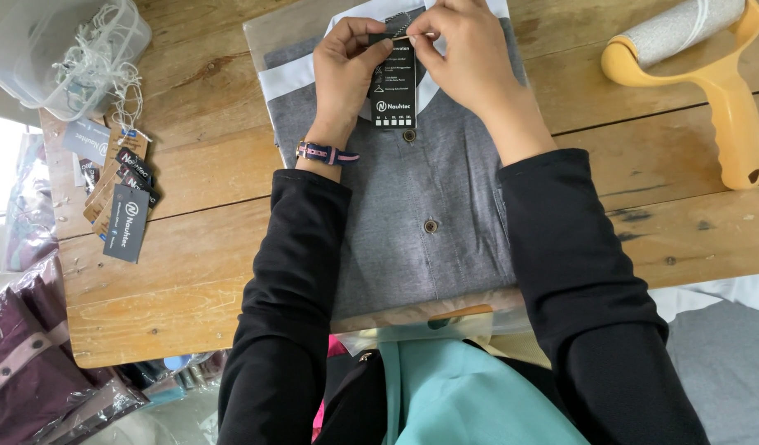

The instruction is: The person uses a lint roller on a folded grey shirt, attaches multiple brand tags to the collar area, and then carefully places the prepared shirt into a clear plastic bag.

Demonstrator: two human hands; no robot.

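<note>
1. Wooden tabletop [198, 247] carries a folded grey shirt [429, 189] at its far edge.
2. I see my left hand [345, 74] and right hand [470, 49] both pinching the black hang tag [393, 91] at the collar.
3. Its thin string could slip from the fingertips, I judge.
4. Loose tags [120, 198] lie near the left edge.

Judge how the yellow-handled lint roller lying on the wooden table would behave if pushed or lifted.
The yellow-handled lint roller would probably roll little: its rigid plastic handle rests on the wooden table and would likely make it pivot. It looks light and stiff, easy to lift by the handle. Its grey drum may cling to fabric.
</note>
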